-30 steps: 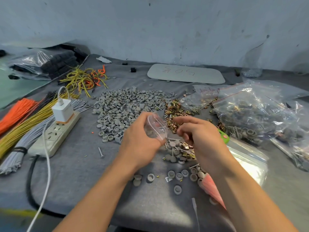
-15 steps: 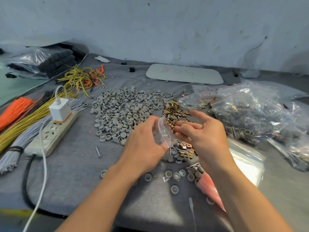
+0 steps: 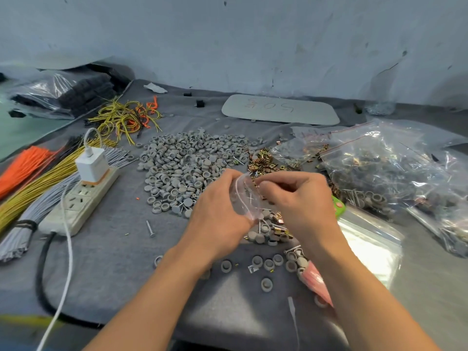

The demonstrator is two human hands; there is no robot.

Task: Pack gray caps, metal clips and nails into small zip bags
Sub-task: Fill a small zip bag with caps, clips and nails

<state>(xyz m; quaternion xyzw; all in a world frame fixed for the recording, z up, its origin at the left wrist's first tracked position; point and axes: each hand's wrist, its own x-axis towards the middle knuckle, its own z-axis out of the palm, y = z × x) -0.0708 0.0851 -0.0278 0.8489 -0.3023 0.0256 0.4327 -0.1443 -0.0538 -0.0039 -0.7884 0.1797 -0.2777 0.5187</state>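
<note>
Gripping: left hand [image 3: 217, 211] is pinching the small zip bag [image 3: 244, 198].
Right hand [image 3: 301, 198]: fingers [image 3: 276, 184] are curling at the bag's mouth — hold unclear.
Gray caps [image 3: 192, 168]: are lying just beyond the grip.

Quick tally. Two hands, left hand [image 3: 217, 219] and right hand [image 3: 301, 206], with one small clear zip bag [image 3: 244, 196] between them. Round gray plastic caps [image 3: 187, 168]: one big heap, way too many to count, plus about seven stray caps [image 3: 268, 264] up front. One pile of brass-coloured metal clips [image 3: 263, 162]. One steel nail [image 3: 150, 228] lying alone. One white power strip [image 3: 81, 201] with one white charger cube [image 3: 91, 164] plugged in. Four straight wire bundles: orange bundle [image 3: 22, 165], yellow bundle [image 3: 38, 188], gray bundle [image 3: 33, 216], black bundle [image 3: 68, 145]. One tangle of yellow and orange wire loops [image 3: 124, 117]. Big clear filled bags [image 3: 379, 168]: at least three, but they overlap. One pale rounded board [image 3: 278, 110].
</note>
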